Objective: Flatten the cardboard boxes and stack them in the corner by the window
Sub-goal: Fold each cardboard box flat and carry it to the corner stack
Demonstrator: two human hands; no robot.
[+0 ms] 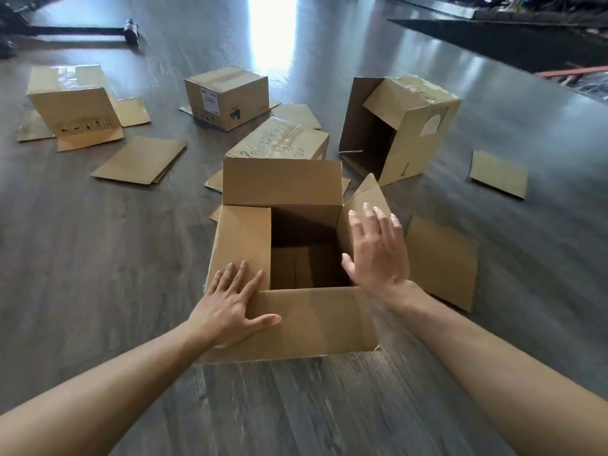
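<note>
open box [289,258] upright on floor | left hand [230,307] flat, fingers spread, pressing box's left flap | right hand [378,251] flat, released, at box's right flap

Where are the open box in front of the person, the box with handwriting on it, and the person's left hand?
open box [316,320], head view, on its near flap.
box with handwriting [279,139], head view, on its taped top face.
left hand [230,304], head view, on the back of the hand, resting flat on the open box.

Black hammer [130,29] on wood floor [296,406]
</note>
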